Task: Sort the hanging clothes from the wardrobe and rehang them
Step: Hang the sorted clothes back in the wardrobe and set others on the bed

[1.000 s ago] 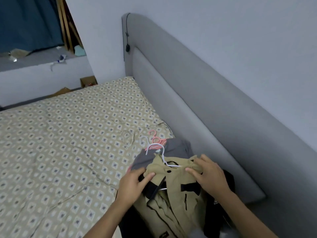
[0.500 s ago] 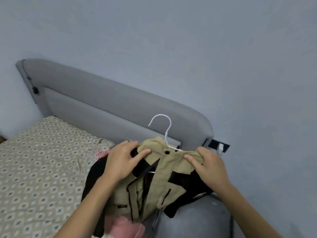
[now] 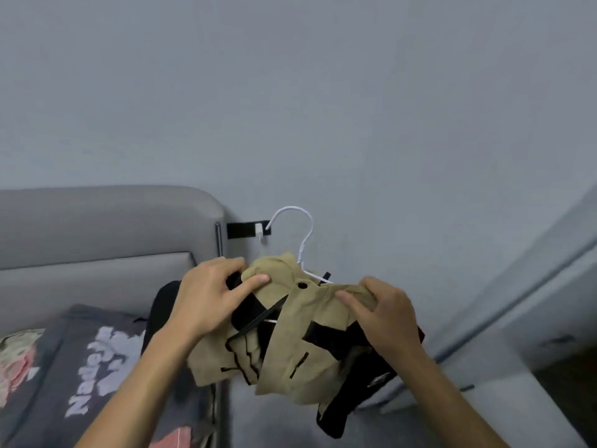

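Observation:
A tan and black jacket (image 3: 290, 344) on a white hanger (image 3: 302, 234) is held up in the air in front of the grey wall. My left hand (image 3: 210, 299) grips its left shoulder, thumb on top of the tan cloth. At the other shoulder my right hand (image 3: 384, 315) grips the fabric, fingers curled over it. The hanger's hook stands up above the collar. The jacket's lower part hangs bunched below my hands.
A grey padded headboard (image 3: 106, 227) fills the left. Below it lies a dark grey garment with white lettering (image 3: 93, 363) on the bed. A black wall socket with a white plug (image 3: 248, 229) sits behind the hook. A pale wardrobe edge (image 3: 549, 286) runs up the right.
I have lifted the jacket off the pile on the bed and carried it to the right past the headboard's end. Both hands keep the same hold on its shoulders.

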Tool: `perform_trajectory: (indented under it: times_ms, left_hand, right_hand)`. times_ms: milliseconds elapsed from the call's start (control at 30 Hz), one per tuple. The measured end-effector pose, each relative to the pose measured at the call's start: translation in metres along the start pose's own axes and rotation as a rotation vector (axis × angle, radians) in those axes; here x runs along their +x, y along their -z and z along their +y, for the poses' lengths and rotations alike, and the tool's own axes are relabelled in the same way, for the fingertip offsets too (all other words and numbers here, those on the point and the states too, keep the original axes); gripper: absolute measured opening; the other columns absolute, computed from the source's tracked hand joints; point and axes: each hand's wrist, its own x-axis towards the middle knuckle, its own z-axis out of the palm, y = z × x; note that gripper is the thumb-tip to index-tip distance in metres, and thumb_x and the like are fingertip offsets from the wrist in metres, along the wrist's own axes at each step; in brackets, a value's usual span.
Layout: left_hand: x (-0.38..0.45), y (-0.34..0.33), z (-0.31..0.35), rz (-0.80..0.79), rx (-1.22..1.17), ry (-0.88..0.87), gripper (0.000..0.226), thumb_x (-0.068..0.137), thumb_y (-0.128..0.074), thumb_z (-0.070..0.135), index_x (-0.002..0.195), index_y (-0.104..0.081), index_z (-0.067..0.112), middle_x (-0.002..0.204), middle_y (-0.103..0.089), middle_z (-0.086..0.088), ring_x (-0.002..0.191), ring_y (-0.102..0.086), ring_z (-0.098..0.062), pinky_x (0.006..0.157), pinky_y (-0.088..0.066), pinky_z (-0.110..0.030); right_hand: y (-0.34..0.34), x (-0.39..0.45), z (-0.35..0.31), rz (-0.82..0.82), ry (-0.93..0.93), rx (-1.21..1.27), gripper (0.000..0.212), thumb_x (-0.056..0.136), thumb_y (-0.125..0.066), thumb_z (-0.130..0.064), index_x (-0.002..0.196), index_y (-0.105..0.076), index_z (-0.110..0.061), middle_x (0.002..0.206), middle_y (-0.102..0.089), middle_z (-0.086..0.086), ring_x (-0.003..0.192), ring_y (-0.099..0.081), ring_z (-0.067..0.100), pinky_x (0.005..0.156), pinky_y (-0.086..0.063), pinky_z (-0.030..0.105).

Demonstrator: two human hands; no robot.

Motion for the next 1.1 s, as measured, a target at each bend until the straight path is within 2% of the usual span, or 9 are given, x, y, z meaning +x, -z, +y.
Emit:
perform_trajectory:
  times_ms: [200,300,467,600,733,833,900,1000,1100]
  left_hand:
    - [0.014,-0.060,0.084,-0.144,-0.159,-0.238,0.061,0.088,-0.050,0.080,0.065,-0.046,0.024,0.062,-0.055,0.006,0.061,-0.055,-0.008,0.052,-0.038,-0.032]
    - [0.013,-0.088,0.134,-0.197,-0.219,-0.351,0.061,0.089,-0.051,0.079,0.064,-0.043,0.024,0.057,-0.050,0.005,0.059,-0.052,-0.008,0.052,-0.038,-0.034]
    - [-0.001,-0.131,0.229,-0.253,-0.255,-0.511,0.064,0.088,-0.046,0.083,0.065,-0.044,0.024,0.057,-0.049,0.008,0.060,-0.050,-0.007,0.053,-0.040,-0.034]
    - [-0.018,-0.164,0.321,-0.250,-0.268,-0.648,0.058,0.092,-0.044,0.080,0.065,-0.045,0.028,0.058,-0.048,0.012,0.061,-0.048,-0.006,0.050,-0.040,-0.031]
    - [-0.041,-0.208,0.407,-0.228,-0.330,-0.735,0.048,0.095,-0.051,0.074,0.070,-0.046,0.033,0.062,-0.048,0.016,0.064,-0.048,-0.006,0.048,-0.032,-0.025]
    - [-0.056,-0.240,0.467,-0.246,-0.408,-0.819,0.044,0.096,-0.045,0.075,0.071,-0.043,0.038,0.062,-0.046,0.019,0.064,-0.046,0.000,0.049,-0.026,-0.021]
    - [-0.067,-0.259,0.503,-0.269,-0.432,-0.863,0.044,0.095,-0.041,0.077,0.072,-0.043,0.040,0.062,-0.044,0.021,0.065,-0.044,0.005,0.050,-0.023,-0.018]
    - [-0.077,-0.289,0.543,-0.304,-0.428,-0.913,0.049,0.094,-0.040,0.077,0.073,-0.051,0.035,0.064,-0.043,0.021,0.066,-0.043,0.006,0.048,-0.026,-0.018]
    - [-0.076,-0.324,0.572,-0.370,-0.465,-0.933,0.049,0.094,-0.042,0.077,0.075,-0.052,0.033,0.068,-0.049,0.018,0.070,-0.048,-0.001,0.048,-0.043,-0.027]
  right_hand:
    - [0.092,-0.080,0.036,0.207,-0.185,-0.148,0.055,0.084,-0.061,-0.070,0.065,-0.044,-0.022,0.060,-0.048,-0.005,0.059,-0.050,0.014,0.055,-0.042,0.035]
    - [0.135,-0.118,0.054,0.313,-0.229,-0.232,0.054,0.086,-0.060,-0.070,0.067,-0.049,-0.021,0.064,-0.049,-0.008,0.063,-0.050,0.011,0.057,-0.043,0.036]
    - [0.206,-0.190,0.079,0.475,-0.338,-0.307,0.052,0.087,-0.062,-0.068,0.066,-0.047,-0.023,0.066,-0.048,-0.009,0.063,-0.051,0.010,0.056,-0.042,0.038]
    - [0.265,-0.248,0.102,0.561,-0.428,-0.362,0.048,0.090,-0.071,-0.057,0.064,-0.043,-0.026,0.064,-0.047,-0.011,0.062,-0.052,0.008,0.054,-0.036,0.028]
    - [0.319,-0.303,0.130,0.609,-0.533,-0.381,0.046,0.095,-0.067,-0.054,0.067,-0.040,-0.027,0.065,-0.047,-0.009,0.062,-0.051,0.010,0.055,-0.043,0.038]
    - [0.361,-0.343,0.153,0.572,-0.550,-0.344,0.037,0.099,-0.059,-0.050,0.072,-0.042,-0.032,0.070,-0.049,-0.009,0.065,-0.052,0.014,0.060,-0.046,0.040]
    - [0.388,-0.366,0.165,0.535,-0.574,-0.318,0.032,0.101,-0.060,-0.048,0.076,-0.050,-0.030,0.072,-0.054,-0.007,0.069,-0.056,0.016,0.064,-0.048,0.040]
    - [0.414,-0.388,0.179,0.527,-0.617,-0.318,0.025,0.100,-0.065,-0.041,0.081,-0.056,-0.029,0.075,-0.060,-0.009,0.073,-0.061,0.012,0.065,-0.049,0.030]
    - [0.431,-0.395,0.196,0.555,-0.655,-0.330,0.028,0.099,-0.068,-0.038,0.076,-0.053,-0.033,0.072,-0.060,-0.011,0.071,-0.061,0.010,0.059,-0.039,0.018]
